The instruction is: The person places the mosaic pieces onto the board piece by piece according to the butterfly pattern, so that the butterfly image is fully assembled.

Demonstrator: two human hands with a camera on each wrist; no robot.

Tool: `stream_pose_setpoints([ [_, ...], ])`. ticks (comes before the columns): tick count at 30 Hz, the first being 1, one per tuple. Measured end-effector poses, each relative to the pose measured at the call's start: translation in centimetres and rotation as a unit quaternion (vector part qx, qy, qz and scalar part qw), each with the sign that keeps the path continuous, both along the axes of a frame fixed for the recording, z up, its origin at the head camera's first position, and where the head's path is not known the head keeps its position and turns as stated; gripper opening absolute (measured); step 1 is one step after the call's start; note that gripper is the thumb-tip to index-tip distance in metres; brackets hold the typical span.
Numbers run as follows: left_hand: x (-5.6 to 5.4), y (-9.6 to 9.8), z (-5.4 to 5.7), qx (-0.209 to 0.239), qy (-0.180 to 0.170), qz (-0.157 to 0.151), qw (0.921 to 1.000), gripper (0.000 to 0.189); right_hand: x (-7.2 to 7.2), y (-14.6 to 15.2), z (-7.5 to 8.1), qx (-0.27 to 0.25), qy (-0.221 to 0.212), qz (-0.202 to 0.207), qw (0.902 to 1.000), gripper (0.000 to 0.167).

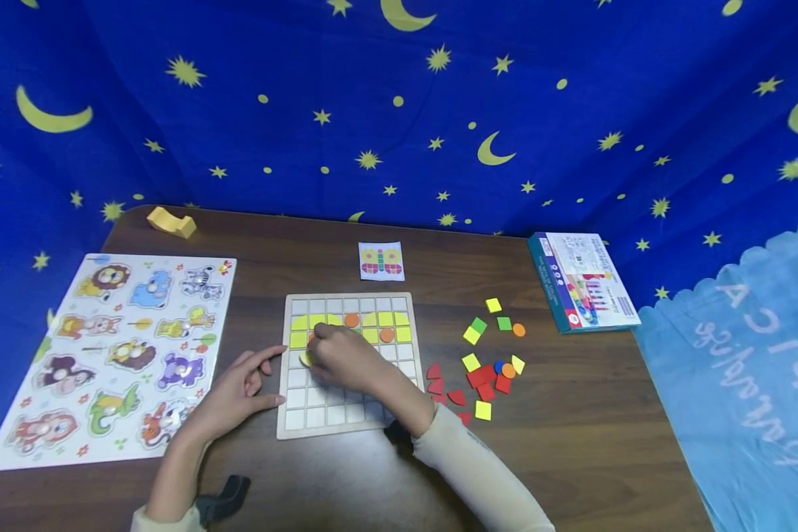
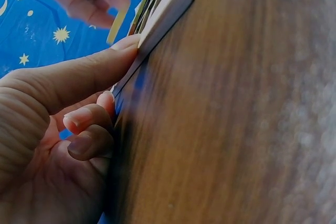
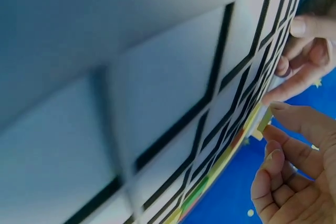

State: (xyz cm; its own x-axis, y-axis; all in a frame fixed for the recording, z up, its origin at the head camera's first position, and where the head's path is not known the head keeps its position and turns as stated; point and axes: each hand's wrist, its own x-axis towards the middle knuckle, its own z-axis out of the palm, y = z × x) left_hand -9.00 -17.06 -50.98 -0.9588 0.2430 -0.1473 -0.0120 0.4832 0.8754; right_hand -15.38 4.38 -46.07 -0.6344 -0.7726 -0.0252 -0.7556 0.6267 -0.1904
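Observation:
My right hand [image 1: 346, 358] is over the left part of a wood-framed grid board [image 1: 315, 418]. Between thumb and index finger it pinches a thin yellow tile [image 3: 266, 120], whose rounded edge [image 1: 305, 359] peeks out beside the fingers in the head view. Yellow tiles and orange round tiles [image 1: 387, 335] fill parts of the board's upper rows; my right hand hides some cells. At the board's left edge, the thumb and index fingertip of my left hand [image 1: 236, 391] touch the frame, while its other fingers are bent. A butterfly pattern card [image 1: 381, 261] lies behind the board.
Loose red, yellow, green, blue and orange tiles [image 1: 482, 375] are scattered right of the board. An animal puzzle board [image 1: 222, 310] covers the table's left side. At the back stand a yellow curved block [image 1: 171, 222] and, to the right, a teal-edged box [image 1: 588, 284].

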Motion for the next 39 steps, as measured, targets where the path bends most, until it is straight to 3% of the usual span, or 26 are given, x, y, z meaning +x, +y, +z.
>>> stream_pose_setpoints([
  [12,0.0,-0.1,0.0,0.016,-0.010,0.006,0.9998,0.077,0.2,-1.9,-0.8,0.011,0.027,-0.007,0.9995,0.004],
  [24,0.0,-0.1,-0.1,0.003,-0.008,0.001,1.0000,0.076,0.5,-2.4,-0.8,-0.002,0.002,-0.061,0.9981,0.007],
  [32,0.2,0.0,-0.1,0.019,-0.001,-0.007,0.9998,0.076,0.9,-1.9,-0.6,0.000,0.027,-0.056,0.9981,0.005],
  [39,0.2,-0.1,-0.2,-0.015,-0.001,-0.004,0.9999,0.075,1.4,0.0,0.2,-0.013,0.028,-0.071,0.9970,0.016],
])
